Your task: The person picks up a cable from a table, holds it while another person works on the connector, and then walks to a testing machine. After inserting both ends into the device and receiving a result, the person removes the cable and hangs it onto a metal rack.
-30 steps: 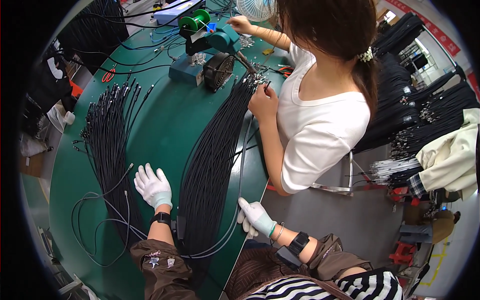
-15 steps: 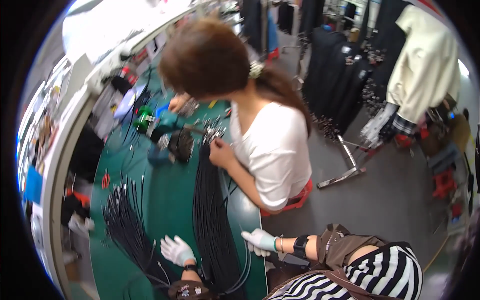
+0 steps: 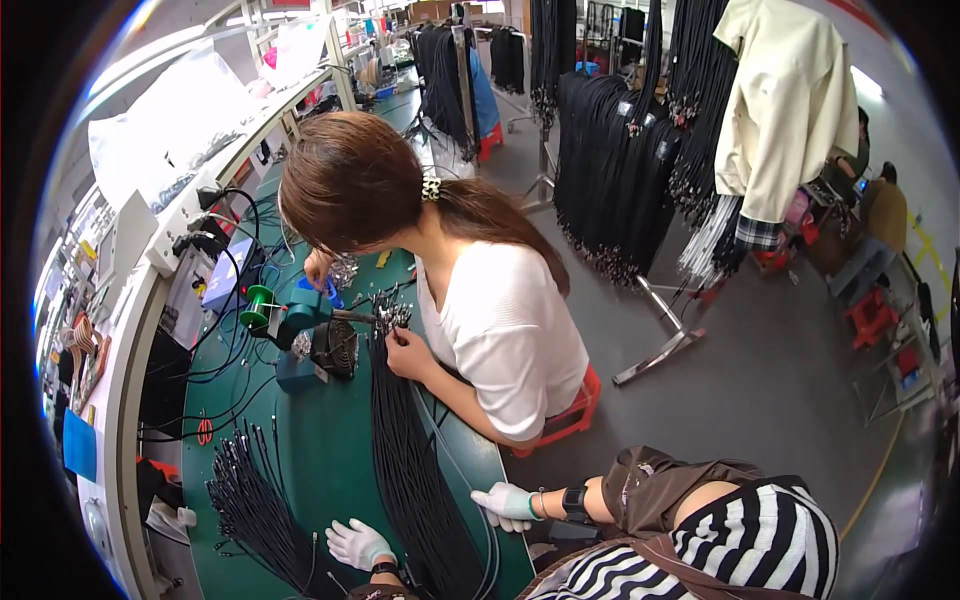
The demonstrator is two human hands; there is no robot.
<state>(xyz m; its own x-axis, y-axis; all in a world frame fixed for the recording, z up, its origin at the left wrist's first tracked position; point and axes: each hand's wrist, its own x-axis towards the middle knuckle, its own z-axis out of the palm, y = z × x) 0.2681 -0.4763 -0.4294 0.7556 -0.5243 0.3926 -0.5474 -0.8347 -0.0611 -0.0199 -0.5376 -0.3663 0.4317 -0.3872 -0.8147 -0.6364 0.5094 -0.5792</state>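
Both my hands wear white gloves. My left hand (image 3: 358,545) is open, fingers spread, above the green table between two bundles of black cables. One is the shorter left bundle (image 3: 255,505), with metal ends fanned toward the far side. The other is the long bundle (image 3: 405,450), running up to a co-worker. At the table's right edge my right hand (image 3: 507,503) rests with its fingers apart, holding nothing I can see. It is beside a thin grey cable (image 3: 489,545) that curves along the long bundle.
A co-worker in a white top (image 3: 505,310) sits on a red stool (image 3: 575,410), both hands at the cable ends. Near them are a green spool (image 3: 258,305) and a small round fan (image 3: 335,348). Red-handled scissors (image 3: 205,430) lie left. Racks of black cables (image 3: 615,180) stand behind.
My view has shifted and tilted up, so everything sits differently in the picture and looks sharper. My hands keep nearly the same places by the cables.
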